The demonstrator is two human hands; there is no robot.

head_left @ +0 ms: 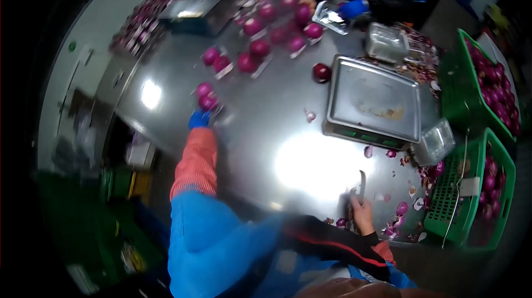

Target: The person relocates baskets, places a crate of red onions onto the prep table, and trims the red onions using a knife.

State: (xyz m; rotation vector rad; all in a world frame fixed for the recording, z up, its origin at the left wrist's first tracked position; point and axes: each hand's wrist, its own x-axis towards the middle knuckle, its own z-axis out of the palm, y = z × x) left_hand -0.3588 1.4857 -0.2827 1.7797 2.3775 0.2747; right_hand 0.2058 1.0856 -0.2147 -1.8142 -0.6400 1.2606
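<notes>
My left hand (199, 119), in a blue glove, reaches out over the left side of the steel table. Its fingers are closed at the near end of a clear tray of red onions (206, 97), though the grip itself is partly hidden. Bare and close to my body, my right hand (362, 215) is wrapped around the handle of a small knife (363, 183), its curved blade pointing away from me. Onion skins (398, 221) lie just right of that hand. Beyond my left hand, several more trays of red onions (248, 62) stand on the table.
A weighing scale (377, 98) with a metal pan sits right of centre, beside a loose red onion (321, 73). Clear empty trays (435, 141) lean near green crates (454, 198) of onions. Across the table, a co-worker's blue-gloved hand (353, 8) is by a clear tray (331, 18).
</notes>
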